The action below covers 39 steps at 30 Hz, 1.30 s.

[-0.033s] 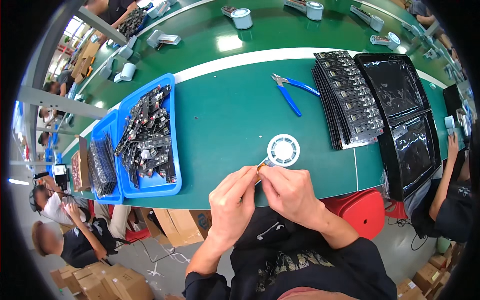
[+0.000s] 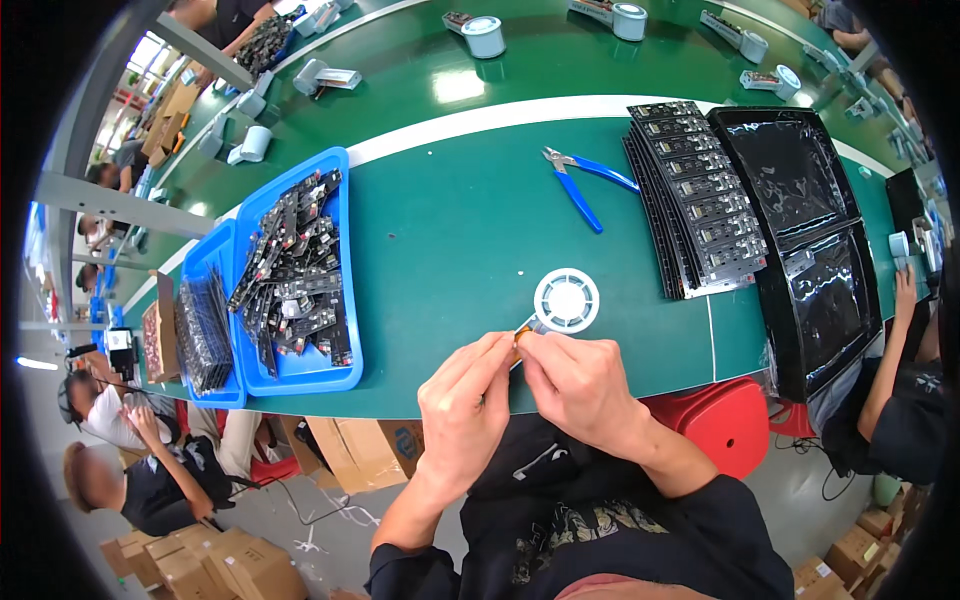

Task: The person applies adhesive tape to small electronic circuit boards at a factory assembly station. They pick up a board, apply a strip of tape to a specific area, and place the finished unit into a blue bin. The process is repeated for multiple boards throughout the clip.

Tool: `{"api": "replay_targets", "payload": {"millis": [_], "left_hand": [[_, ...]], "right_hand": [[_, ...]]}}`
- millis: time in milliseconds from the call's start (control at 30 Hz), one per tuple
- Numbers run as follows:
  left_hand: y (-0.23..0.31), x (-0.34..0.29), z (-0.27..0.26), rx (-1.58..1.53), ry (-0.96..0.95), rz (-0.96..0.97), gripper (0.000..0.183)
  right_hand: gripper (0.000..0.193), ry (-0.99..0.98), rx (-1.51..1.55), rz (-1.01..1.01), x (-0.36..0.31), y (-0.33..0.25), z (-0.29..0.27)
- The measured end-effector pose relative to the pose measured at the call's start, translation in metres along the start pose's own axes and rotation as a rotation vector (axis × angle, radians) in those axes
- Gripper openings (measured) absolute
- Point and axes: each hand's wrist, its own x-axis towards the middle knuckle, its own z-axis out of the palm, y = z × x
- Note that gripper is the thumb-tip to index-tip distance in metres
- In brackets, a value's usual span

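Just over the near edge of the green table, my left hand [image 2: 464, 402] and my right hand [image 2: 582, 388] meet fingertip to fingertip, both closed. They pinch the narrow handle of a small white device with a round, slotted head [image 2: 567, 300]. The head points away from me, up and right of my fingers. Something small and orange [image 2: 520, 338] shows between the fingertips; its kind is hidden, as is most of the handle. Beyond the device, blue-handled flush cutters [image 2: 578, 190] lie with their jaws parted.
At left, a blue tray [image 2: 352, 290] holds a heap of narrow circuit boards [image 2: 300, 270]. Stacked board panels [image 2: 700, 200] stand at right beside black trays [image 2: 800, 180]. Past the white strip, several similar pale devices [image 2: 484, 38] rest on the green line. A red stool [image 2: 715, 425] is below the edge.
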Motion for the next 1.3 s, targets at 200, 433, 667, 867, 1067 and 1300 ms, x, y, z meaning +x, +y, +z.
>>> {"api": "replay_targets", "payload": {"millis": [200,433,667,867,1067,1300], "left_hand": [[0.0,-0.005,0.003,0.098,-0.012,0.045,0.027],[-0.003,-0.007,0.006,0.105,0.011,0.048,0.03],[-0.003,-0.005,0.005,0.101,0.007,0.052,0.029],[-0.004,-0.003,0.004,0.064,0.01,-0.013,0.024],[-0.008,0.008,-0.006,-0.028,-0.019,-0.035,0.019],[-0.018,0.006,-0.019,-0.28,-0.184,-0.194,0.021]], "right_hand": [[0.017,-0.024,-0.028,-0.012,-0.001,-0.001,0.003],[0.017,0.0,0.028,0.013,-0.002,0.001,0.012],[0.008,0.023,0.11,0.024,0.001,0.002,0.014],[0.009,-0.003,0.077,0.02,0.004,0.003,0.01],[0.014,0.118,-0.034,0.015,-0.009,0.005,0.005],[0.022,0.103,-0.107,0.01,-0.03,0.009,0.006]]}}
